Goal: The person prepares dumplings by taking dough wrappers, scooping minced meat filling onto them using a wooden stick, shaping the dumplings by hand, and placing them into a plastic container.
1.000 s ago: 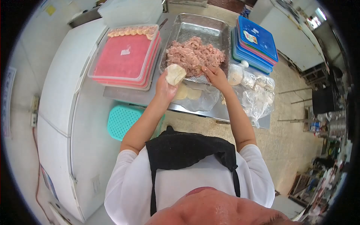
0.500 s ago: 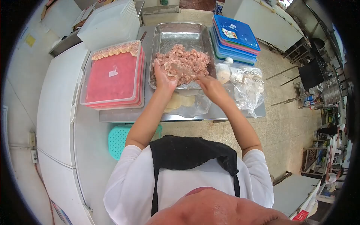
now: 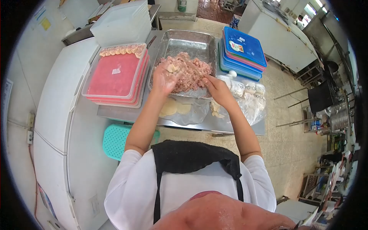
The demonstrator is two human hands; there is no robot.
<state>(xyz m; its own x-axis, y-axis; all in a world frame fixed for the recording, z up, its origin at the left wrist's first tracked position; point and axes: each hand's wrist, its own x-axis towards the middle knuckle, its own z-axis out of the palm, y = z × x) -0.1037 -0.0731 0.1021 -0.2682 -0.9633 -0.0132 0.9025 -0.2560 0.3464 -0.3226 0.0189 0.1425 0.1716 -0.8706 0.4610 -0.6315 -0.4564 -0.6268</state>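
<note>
My left hand (image 3: 165,79) is cupped palm up over the near left part of the metal tray (image 3: 184,37), with a small pale dumpling wrapper (image 3: 172,68) at its fingers. Raw minced meat (image 3: 191,78) lies heaped in the tray. At the tray's near right edge, my right hand (image 3: 217,89) is closed around the end of a thin flat tool (image 3: 197,73) whose other end reaches into the meat; its exact kind is unclear. Round dough wrappers (image 3: 170,107) rest on plastic between my forearms.
To the left stand stacked red-and-clear containers (image 3: 111,78), with filled dumplings (image 3: 122,50) showing in the top one. Blue-lidded containers (image 3: 245,46) are piled at the right. Plastic-wrapped packs (image 3: 251,99) lie near them. Below the table is a turquoise perforated stool (image 3: 116,142).
My left hand has tipped back from the meat, and the wrapper now shows at its fingers. My right hand and its tool stay near the meat. The view has shifted slightly.
</note>
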